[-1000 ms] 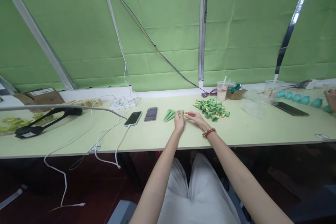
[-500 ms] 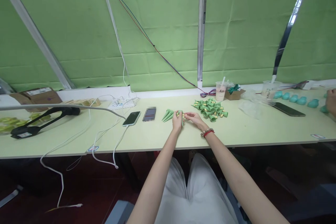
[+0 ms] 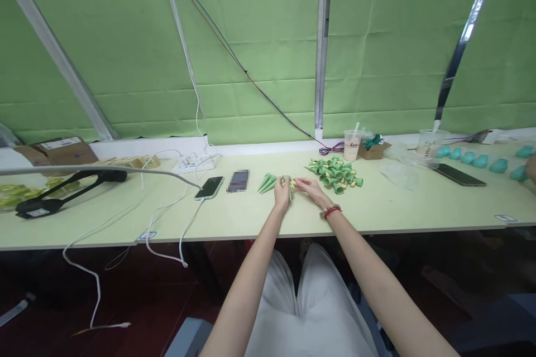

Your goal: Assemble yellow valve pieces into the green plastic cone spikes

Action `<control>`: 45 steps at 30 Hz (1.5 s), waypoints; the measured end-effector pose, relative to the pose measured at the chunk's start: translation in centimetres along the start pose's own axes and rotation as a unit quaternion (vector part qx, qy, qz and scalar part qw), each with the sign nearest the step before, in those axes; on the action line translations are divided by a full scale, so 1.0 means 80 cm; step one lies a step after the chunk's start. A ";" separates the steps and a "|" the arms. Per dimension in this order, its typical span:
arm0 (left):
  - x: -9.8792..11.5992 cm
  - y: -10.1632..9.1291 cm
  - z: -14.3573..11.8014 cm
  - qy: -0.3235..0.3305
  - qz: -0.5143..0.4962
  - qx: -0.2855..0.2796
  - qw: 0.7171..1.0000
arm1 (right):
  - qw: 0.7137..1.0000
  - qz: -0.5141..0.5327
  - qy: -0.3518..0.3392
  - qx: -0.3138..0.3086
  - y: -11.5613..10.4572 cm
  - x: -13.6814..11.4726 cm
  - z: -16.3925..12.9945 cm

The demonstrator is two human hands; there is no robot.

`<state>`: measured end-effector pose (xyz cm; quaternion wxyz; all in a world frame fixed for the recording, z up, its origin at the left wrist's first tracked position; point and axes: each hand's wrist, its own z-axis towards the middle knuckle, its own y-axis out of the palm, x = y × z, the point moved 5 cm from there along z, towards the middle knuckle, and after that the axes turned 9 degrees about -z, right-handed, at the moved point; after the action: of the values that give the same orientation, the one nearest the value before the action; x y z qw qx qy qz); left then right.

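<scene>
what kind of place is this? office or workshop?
Likely a small hand-assembly bench rather than an office: a long shared table against green window blinds, a pile of green cone parts, and both hands, left hand and right hand, working one such part.

Small green-and-yellow piece between left hand and right hand: too small to tell shape, mostly covered by fingers. Flat object left of left hand blurred out. Another person's hand far right, cut by edge.
</scene>
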<state>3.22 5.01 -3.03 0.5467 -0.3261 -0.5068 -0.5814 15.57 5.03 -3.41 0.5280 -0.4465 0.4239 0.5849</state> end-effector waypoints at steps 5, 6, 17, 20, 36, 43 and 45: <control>0.001 0.001 0.001 0.009 -0.005 0.004 1.000 | 1.000 -0.004 0.001 -0.010 0.003 0.003 0.002; 0.001 0.001 0.001 0.011 -0.005 0.005 1.000 | 1.000 -0.006 0.001 -0.009 0.003 0.003 0.003; 0.003 0.000 0.000 0.011 -0.016 0.006 1.000 | 1.000 -0.022 -0.009 -0.005 0.001 0.001 0.001; 0.003 0.001 0.000 0.008 -0.019 0.006 1.000 | 0.999 -0.029 -0.014 -0.004 0.001 0.000 0.001; -0.001 -0.007 0.002 -0.009 -0.039 0.053 0.998 | 0.997 -0.073 -0.018 0.023 -0.003 0.002 0.001; 0.004 -0.008 0.000 -0.002 -0.055 0.058 0.997 | 0.990 -0.126 -0.030 0.059 0.001 0.005 0.003; 0.004 -0.007 -0.001 -0.006 -0.057 0.053 0.997 | 0.988 -0.135 -0.033 0.064 0.002 0.005 0.003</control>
<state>2.61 4.80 -2.87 0.5260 -0.2702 -0.5579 -0.5822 15.38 5.35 -3.77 0.6434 -0.4458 0.3781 0.4944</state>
